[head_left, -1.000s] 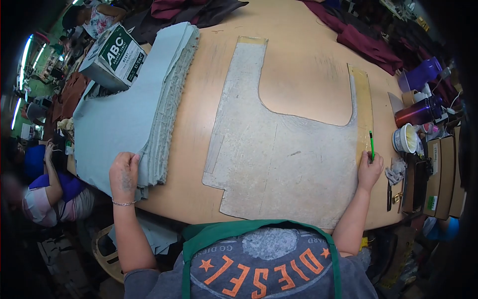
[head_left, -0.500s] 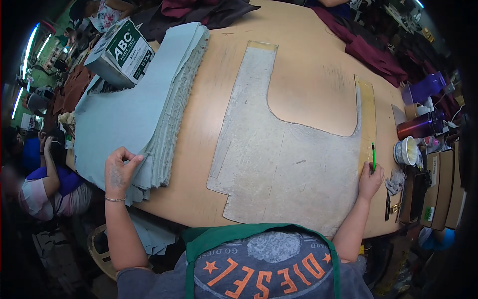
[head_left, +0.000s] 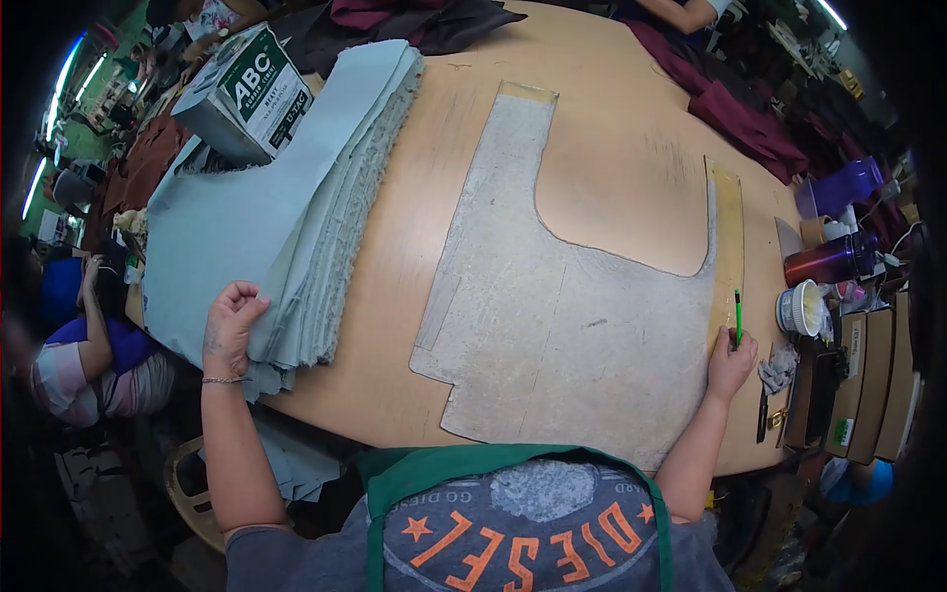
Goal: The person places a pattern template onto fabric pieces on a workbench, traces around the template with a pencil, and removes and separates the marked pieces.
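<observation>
Head view: my left grip (head_left: 234, 321) pinches the pale-blue top sheet (head_left: 232, 232) by its edge, not yet off the stack (head_left: 326, 306); my right grip (head_left: 733, 363) holds a green pencil (head_left: 738, 311) at the gray template (head_left: 572, 335) on the tabletop (head_left: 404, 227).

The pale blue stack (head_left: 281, 217) looks like matt cloth, its side rough and frayed; the can (head_left: 247, 97) shows smooth metal with a soft sheen. Here's the grey board (head_left: 577, 321), dull and scuffed, glossy yellowish tape (head_left: 728, 222) along one side. The tabletop (head_left: 380, 335) is smooth, faintly scratched; the purple-red bottle (head_left: 829, 259) gleams like metal.
</observation>
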